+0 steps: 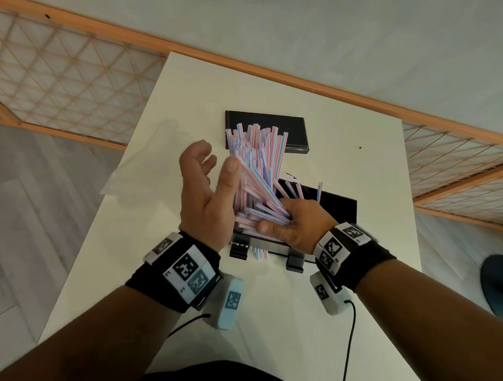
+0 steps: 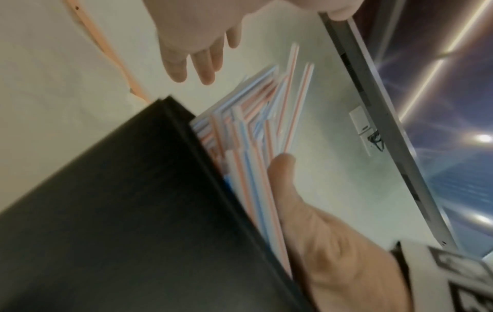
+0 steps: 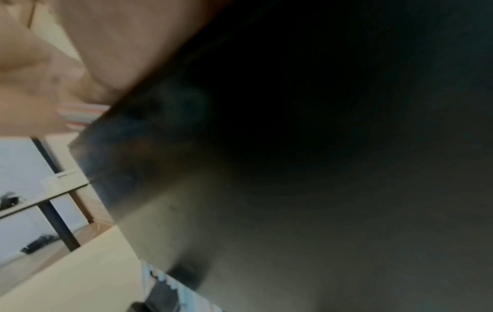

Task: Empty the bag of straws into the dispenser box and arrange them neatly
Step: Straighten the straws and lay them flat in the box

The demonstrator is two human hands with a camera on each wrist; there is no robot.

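White tabletop (image 1: 347, 142), wood-trimmed wall behind: the right hand (image 1: 298, 224) grips a fanned bundle of red-and-blue striped plastic straws (image 1: 254, 167) at its base inside the black dispenser box (image 1: 339, 207), apparently to steady it, while the spread, empty left hand (image 1: 207, 188) squares the side. A clear, emptied plastic bag (image 1: 147, 162) lies left.

right wrist view: mostly dark blur for me; the dispenser box (image 3: 293, 168) fills it, and I see only a sliver of straws (image 3: 80, 115).
right hand (image 1: 298, 224): its fingers are buried among the straws (image 1: 254, 173), so I cannot tell their curl.
dispenser box interior: covered by straws and both hands; I cannot read how they lie inside.
left hand (image 2: 202, 31): overexposed in its wrist view, cut off by the top edge.
bag (image 1: 147, 162): clear film, edges hard to trace on the counter (image 1: 360, 172).
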